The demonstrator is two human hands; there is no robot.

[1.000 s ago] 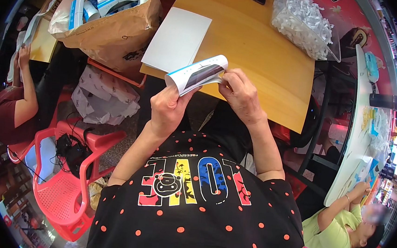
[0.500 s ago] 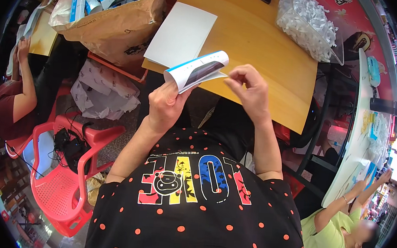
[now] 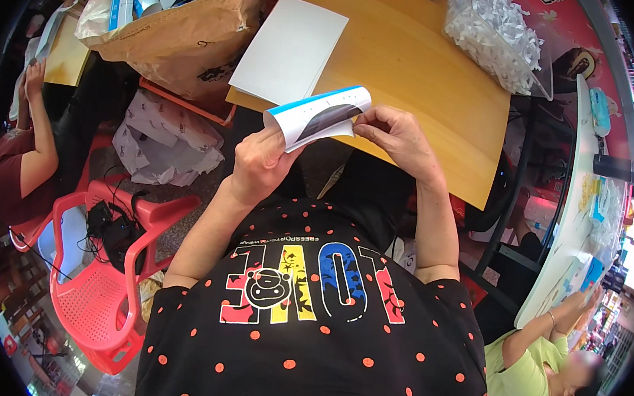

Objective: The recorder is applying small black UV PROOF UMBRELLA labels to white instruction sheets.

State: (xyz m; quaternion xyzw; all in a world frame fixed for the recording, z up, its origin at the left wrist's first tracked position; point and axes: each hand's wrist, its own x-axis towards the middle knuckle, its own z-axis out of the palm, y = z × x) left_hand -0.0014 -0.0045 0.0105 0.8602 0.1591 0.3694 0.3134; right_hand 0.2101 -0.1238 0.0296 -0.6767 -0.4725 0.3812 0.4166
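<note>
- Bench: white sheets lie flat on its left part.
- Rolled printed sheet: held up at the bench's near edge.
- Right hand: apart from the roll half a second ago; now thumb and forefinger pinch its loose right edge.
- Left hand: about unchanged, forearm angled inward, fingers grasping the roll's left end.

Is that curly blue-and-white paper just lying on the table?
No, the left hand is holding the curled paper up, with the right hand at its edge.
</note>
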